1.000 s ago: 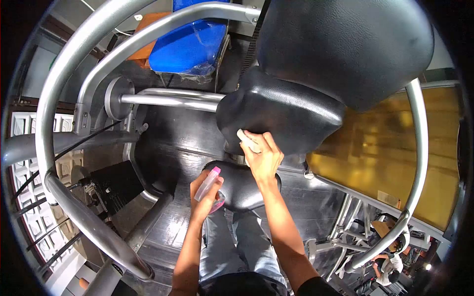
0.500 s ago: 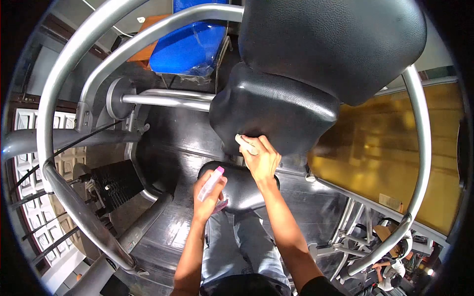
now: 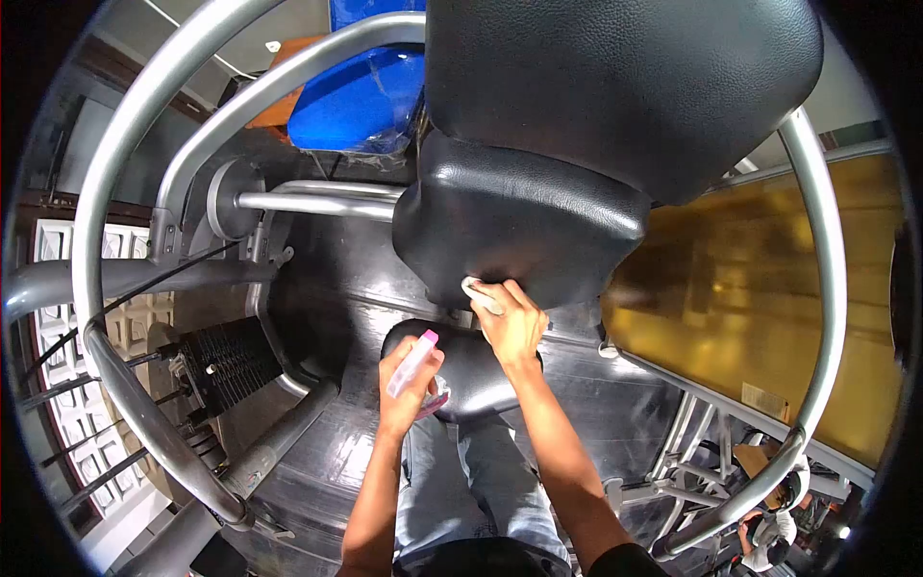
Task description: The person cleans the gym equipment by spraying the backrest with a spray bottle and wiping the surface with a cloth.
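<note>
My left hand (image 3: pixel 404 389) is wrapped round a clear spray bottle (image 3: pixel 413 365) with a pink nozzle, held above a small black pad (image 3: pixel 471 375). Bunched under the fingers of my right hand (image 3: pixel 514 322) is a whitish cloth (image 3: pixel 484 296), which touches the lower front part of a black padded seat (image 3: pixel 529 212). A larger black backrest (image 3: pixel 625 87) rises behind that seat. The fingers of my right hand partly cover the cloth.
Curved grey metal tubes (image 3: pixel 825 250) frame both sides. A blue chair (image 3: pixel 356 106) stands at the upper left, weight plates (image 3: pixel 231 361) at the left, a gold panel (image 3: pixel 750 298) at the right. Another person (image 3: pixel 769 534) is at the lower right.
My right hand and the cloth have moved slightly down, towards the seat's front edge. The seat and backrest appear shifted a little left in view. My left hand stays nearly in place with the bottle.
</note>
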Demonstrator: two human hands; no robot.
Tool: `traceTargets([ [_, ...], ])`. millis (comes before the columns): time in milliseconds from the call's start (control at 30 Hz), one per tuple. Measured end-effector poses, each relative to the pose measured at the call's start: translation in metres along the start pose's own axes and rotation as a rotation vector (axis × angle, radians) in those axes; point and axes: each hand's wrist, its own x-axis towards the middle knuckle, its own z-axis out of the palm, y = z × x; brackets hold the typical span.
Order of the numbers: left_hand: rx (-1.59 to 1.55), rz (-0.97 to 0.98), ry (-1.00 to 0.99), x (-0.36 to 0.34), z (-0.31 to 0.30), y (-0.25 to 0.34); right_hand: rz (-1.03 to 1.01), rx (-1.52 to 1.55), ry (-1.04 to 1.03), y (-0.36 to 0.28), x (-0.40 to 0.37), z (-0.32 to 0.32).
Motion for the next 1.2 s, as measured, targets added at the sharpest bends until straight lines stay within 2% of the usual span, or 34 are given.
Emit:
traceTargets([
  [100,0.000,-0.004,-0.002,0.002,0.001,-0.002,0.043,0.046,0.075,0.001,0.002,-0.010],
  [267,-0.017,-0.008,0.014,0.003,0.006,-0.004,-0.015,0.192,0.225,-0.029,0.034,-0.038],
  [433,-0.014,-0.003,0.023,0.004,0.006,-0.013,-0.054,0.174,0.199,-0.012,0.022,-0.025],
  [500,0.001,-0.010,0.011,0.004,0.006,-0.013,0.005,0.077,0.068,0.001,0.008,-0.017],
  [700,0.049,-0.067,-0.040,0.004,0.007,-0.013,0.043,0.038,0.111,0.008,0.004,-0.029],
  [800,0.040,-0.041,-0.057,0.005,0.012,-0.016,0.019,0.126,0.261,-0.007,0.023,-0.052],
  [900,0.012,-0.001,-0.065,0.004,0.019,-0.016,0.006,0.140,0.273,-0.012,0.029,-0.059],
  [1067,-0.022,0.055,-0.105,0.010,0.031,-0.009,0.090,0.064,0.160,0.029,-0.008,-0.029],
  [1200,0.016,0.079,-0.152,0.017,0.031,-0.011,0.152,0.100,0.199,0.027,-0.004,-0.046],
])
